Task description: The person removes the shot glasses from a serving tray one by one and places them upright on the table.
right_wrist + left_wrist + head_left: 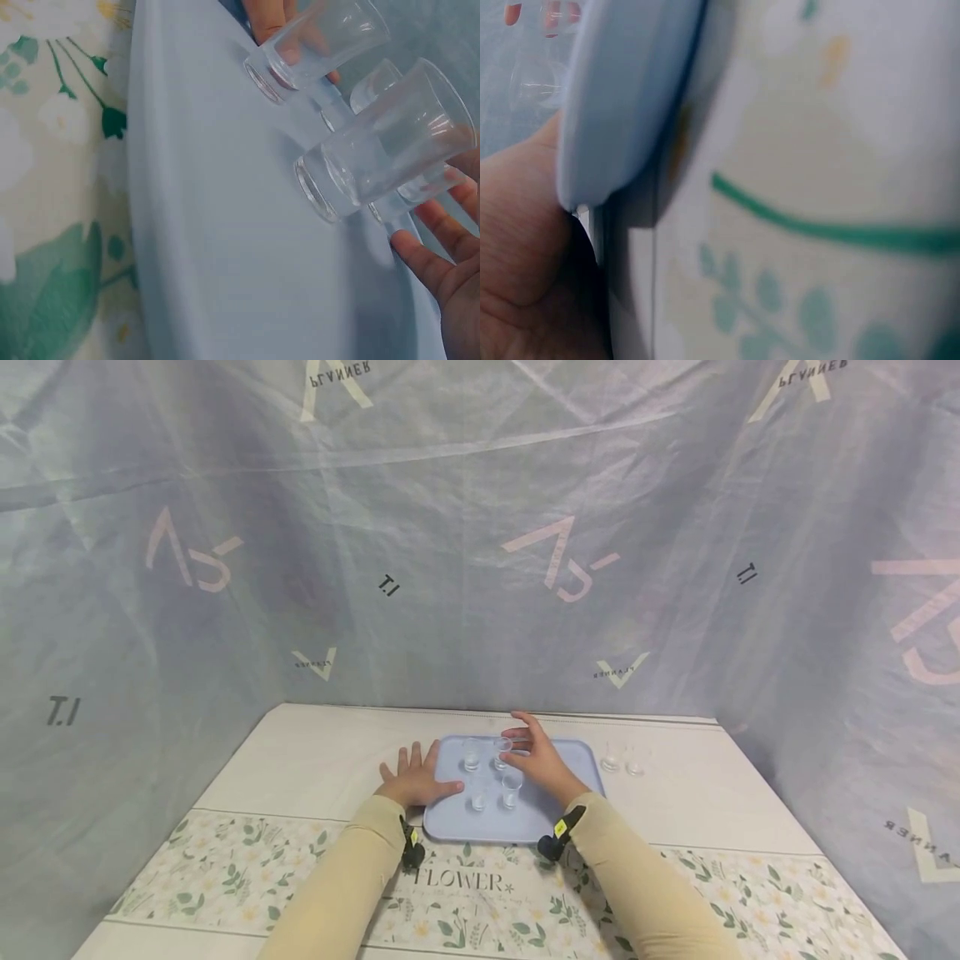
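My left hand (415, 781) lies at the left edge of the pale blue tray (465, 832), fingers spread on the table and thumb over the rim. The left wrist view shows the thumb base against the tray's rim (622, 112). Near the tray's far side, my right hand (542, 760) holds a clear shot glass (501, 753) between thumb and fingers. A second shot glass (471, 755) stands to its left. Nearer me are a small glass (477, 800) and a flared one (512, 792), which partly covers the held glass in the right wrist view.
Two more clear glasses (611, 758) stand on the table right of the tray. A floral strip (480, 893) of the white tablecloth runs along the tray's near side. Grey printed curtains (465, 568) close off the back and both sides.
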Available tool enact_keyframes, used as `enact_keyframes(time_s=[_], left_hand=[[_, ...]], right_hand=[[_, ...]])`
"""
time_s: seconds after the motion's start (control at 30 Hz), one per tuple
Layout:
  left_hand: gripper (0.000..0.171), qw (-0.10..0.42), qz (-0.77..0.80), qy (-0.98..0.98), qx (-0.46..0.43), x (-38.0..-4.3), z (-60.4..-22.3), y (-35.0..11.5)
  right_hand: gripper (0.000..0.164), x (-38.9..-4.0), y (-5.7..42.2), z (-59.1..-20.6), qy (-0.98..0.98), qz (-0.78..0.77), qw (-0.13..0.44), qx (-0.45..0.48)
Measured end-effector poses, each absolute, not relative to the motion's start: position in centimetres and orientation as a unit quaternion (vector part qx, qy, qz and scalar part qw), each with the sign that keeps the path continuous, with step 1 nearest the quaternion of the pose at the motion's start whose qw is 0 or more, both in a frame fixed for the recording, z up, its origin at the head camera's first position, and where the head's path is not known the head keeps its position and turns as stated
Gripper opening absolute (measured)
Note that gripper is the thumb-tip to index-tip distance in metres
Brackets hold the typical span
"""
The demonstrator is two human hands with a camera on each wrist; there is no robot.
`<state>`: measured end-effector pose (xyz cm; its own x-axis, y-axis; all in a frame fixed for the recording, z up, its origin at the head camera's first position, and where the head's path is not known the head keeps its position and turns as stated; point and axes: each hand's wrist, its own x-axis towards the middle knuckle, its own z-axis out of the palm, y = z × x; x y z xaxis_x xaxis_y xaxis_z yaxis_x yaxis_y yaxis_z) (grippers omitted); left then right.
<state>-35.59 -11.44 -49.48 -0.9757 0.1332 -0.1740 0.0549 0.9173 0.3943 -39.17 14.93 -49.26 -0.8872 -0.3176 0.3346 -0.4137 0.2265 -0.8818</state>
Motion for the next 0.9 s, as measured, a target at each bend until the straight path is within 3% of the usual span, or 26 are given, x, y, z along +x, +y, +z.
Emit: enact_keyframes(time_s=[0.6,0.9], left_hand=[[0.108,0.097,0.196,0.975,0.047,-35.3,-49.1,-11.3],[0.115,0.101,0.19,0.976,0.042,-37.4,-51.6,-11.8]], right_hand=[[0.075,-39.6,14.5,-49.4,-0.79,0.564,0.056,0.233],[0.075,-39.1,14.2,-48.1,-0.793,0.559,0.053,0.236]])
